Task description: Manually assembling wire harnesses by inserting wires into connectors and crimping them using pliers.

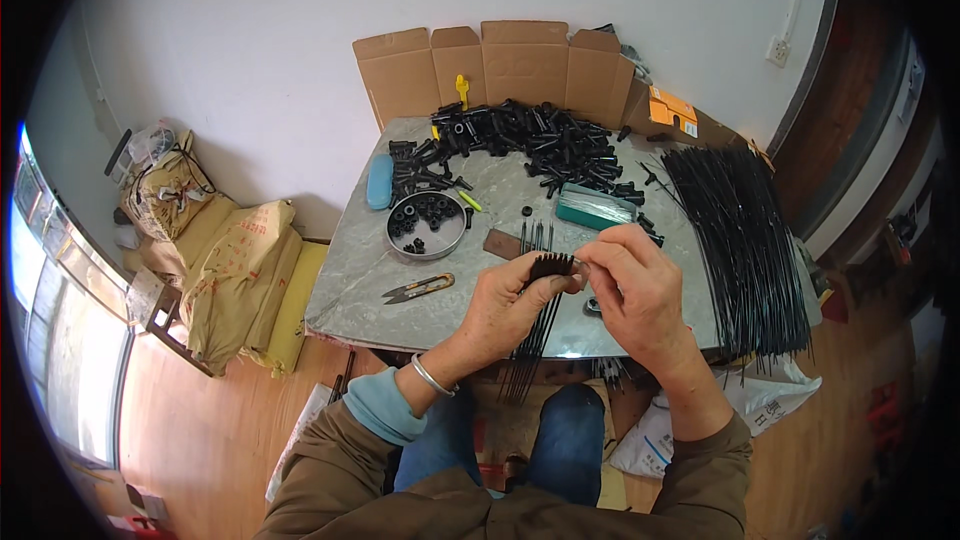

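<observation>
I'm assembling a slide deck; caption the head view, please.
Left hand holding thin black rods, right hand at their upper ends, at a grey table with piled black parts.

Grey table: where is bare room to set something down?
Bare: the front-left corner, bordered by the snips and round tin; a narrow strip between the right hand and black rods. Crowded: the back, under the heaped black parts.

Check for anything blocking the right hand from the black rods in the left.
Nothing visible: the right hand is close beside the upper ends of the black rods, gripped by the left hand.
</observation>
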Demonstrator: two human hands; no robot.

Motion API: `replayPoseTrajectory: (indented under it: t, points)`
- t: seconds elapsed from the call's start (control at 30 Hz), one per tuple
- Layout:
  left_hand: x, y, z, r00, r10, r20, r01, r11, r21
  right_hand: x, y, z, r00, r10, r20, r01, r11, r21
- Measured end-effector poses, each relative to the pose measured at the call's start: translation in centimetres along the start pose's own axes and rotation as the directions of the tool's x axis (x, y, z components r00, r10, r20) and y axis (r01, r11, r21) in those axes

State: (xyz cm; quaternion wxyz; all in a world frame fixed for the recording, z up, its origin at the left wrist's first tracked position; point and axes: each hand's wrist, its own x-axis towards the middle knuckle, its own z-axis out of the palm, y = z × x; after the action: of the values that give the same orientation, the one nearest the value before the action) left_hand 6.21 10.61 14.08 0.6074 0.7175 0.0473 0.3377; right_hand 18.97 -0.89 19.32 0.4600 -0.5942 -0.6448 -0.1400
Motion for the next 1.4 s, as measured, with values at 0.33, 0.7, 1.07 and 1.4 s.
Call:
replayPoseTrajectory:
  t: [0.33,0.7,1.07,1.4]
  points:
    - [0.1,0.4,-0.1,0.998,-0.023,0.060,0.025,0.999,-0.027,0.3,0.0,-0.6,0.987,-0.163,-0.010,0.158,0.967,-0.202]
    - [1.1,0.3,-1.0,0.971,-0.084,0.223,0.086,0.996,0.000,0.5,0.6,-0.8,0.996,-0.023,0.083,0.020,0.999,0.046]
    - [2.0,0.7,-1.9,0.953,0.010,0.303,-0.062,0.985,0.163,0.6,0.1,-0.3,0.997,-0.041,0.071,0.043,0.999,-0.024]
    - [2.5,1.2,-2.5,0.918,0.137,0.372,-0.244,0.935,0.257,1.0,-0.4,-0.6,0.989,-0.088,0.117,0.099,0.990,-0.098]
